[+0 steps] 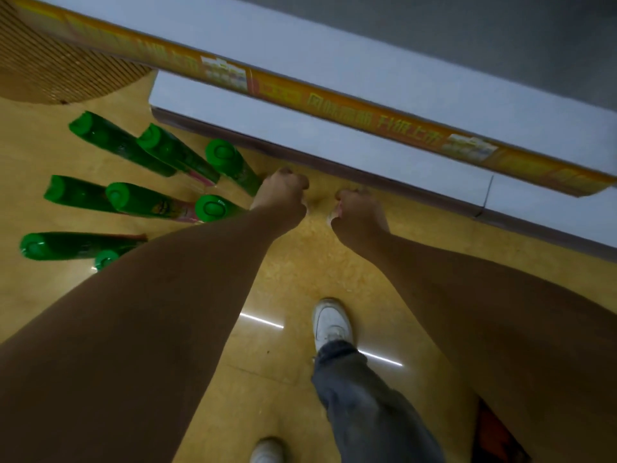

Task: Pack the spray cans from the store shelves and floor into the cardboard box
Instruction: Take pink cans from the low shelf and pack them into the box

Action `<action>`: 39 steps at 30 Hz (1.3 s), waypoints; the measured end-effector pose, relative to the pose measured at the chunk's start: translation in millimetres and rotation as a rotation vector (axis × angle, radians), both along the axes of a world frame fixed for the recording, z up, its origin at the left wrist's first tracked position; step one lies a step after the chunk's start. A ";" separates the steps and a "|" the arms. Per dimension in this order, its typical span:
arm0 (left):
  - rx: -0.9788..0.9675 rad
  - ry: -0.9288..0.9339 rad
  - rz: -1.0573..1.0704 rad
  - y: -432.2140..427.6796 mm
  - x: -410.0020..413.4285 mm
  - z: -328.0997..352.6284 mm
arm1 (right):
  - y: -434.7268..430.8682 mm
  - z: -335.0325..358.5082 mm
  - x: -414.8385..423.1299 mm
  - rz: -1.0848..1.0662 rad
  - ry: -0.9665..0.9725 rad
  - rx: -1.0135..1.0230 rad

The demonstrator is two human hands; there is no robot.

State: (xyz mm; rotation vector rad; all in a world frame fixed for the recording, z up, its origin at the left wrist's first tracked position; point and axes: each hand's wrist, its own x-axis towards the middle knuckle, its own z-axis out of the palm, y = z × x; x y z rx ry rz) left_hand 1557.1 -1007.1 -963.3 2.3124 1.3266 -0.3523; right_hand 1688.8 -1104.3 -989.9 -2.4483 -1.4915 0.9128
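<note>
The risk lies on the left: the left hand (282,192) hangs just beside the nearest can (230,162), and its forearm crosses above more of them. A careless sweep down or sideways would likely knock one over, and as they stand close together it could take its neighbours with it and roll under the shelf (334,142). A grab made with the fingers as bunched as they are could also glance off a cap instead of closing round the body.

Both hands are closed with the fingers curled under, and I can make out nothing held in either. The left touches no can that I can see. The right hand (359,212) is near it, over bare floor (300,279), also holding nothing. A pale fleck at its edge is too blurred to name.

Further out, the cans (115,195) stand upright on the floor to the left in a loose cluster, green caps up, and none is packed yet as far as this shows. The shelf runs slantwise above the hands with a yellow strip (334,105) along its upper edge. A white shoe (332,324) is planted below. At the top left is a brown ribbed surface (50,61) — possibly the box, though I cannot tell.
</note>
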 end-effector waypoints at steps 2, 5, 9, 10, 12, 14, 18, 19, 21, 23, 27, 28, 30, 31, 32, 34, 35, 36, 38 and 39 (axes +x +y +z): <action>-0.013 -0.011 -0.025 -1.4 -1.3 28.2 | 0.4 29.2 -1.3 0.002 -0.005 -0.008; -0.013 -0.022 -0.064 -7.5 -8.3 80.7 | -0.8 81.8 -7.4 -0.011 0.000 -0.014; -0.009 -0.016 -0.069 -10.2 -19.6 159.2 | -1.4 163.4 -15.9 -0.012 0.014 -0.033; 0.001 -0.006 -0.090 -10.7 -20.7 180.1 | -1.7 184.0 -16.4 -0.009 0.009 -0.038; 0.014 0.025 -0.153 -11.6 -23.5 223.9 | -3.2 226.9 -17.3 -0.008 -0.002 -0.032; 0.025 0.033 -0.198 -12.2 -27.7 270.8 | -5.3 270.9 -19.7 -0.005 -0.022 -0.024; 0.045 0.014 -0.247 -16.0 -32.9 365.6 | -11.6 365.5 -20.9 0.009 -0.051 0.014; 0.050 0.014 -0.257 -20.1 -34.2 388.7 | -14.6 388.7 -21.9 0.022 -0.058 0.016; 0.062 0.011 -0.281 -29.2 -38.4 432.6 | -23.3 435.2 -25.4 0.059 -0.120 0.028; 0.080 -0.002 -0.300 -39.4 -45.7 475.8 | -33.1 480.4 -30.8 0.077 -0.166 0.061; 0.198 -0.003 -0.385 -64.9 -60.5 568.9 | -63.8 578.0 -46.1 0.072 -0.222 0.109; 0.221 0.000 -0.408 -71.9 -63.9 593.1 | -76.1 603.7 -52.1 0.064 -0.227 0.128; 0.265 -0.007 -0.439 -86.7 -71.0 641.7 | -101.7 651.5 -62.6 0.038 -0.224 0.176; 0.284 -0.020 -0.455 -95.8 -74.9 665.3 | -115.4 673.2 -67.4 0.020 -0.225 0.197; 0.304 -0.040 -0.478 -105.7 -78.7 688.1 | -126.6 691.7 -70.5 -0.011 -0.246 0.213; 0.337 -0.064 -0.521 -128.3 -85.5 731.2 | -148.7 730.8 -76.9 -0.068 -0.283 0.253; 0.348 -0.075 -0.530 -138.9 -88.1 750.4 | -159.7 750.0 -79.8 -0.071 -0.289 0.272; 0.359 -0.088 -0.536 -149.7 -90.1 768.8 | -171.3 769.1 -82.5 -0.077 -0.301 0.285; 0.377 -0.115 -0.550 -172.5 -91.6 803.6 | -196.2 806.2 -87.7 -0.077 -0.334 0.312; 0.387 -0.129 -0.561 -184.2 -91.2 820.0 | -208.0 823.7 -88.4 -0.086 -0.333 0.330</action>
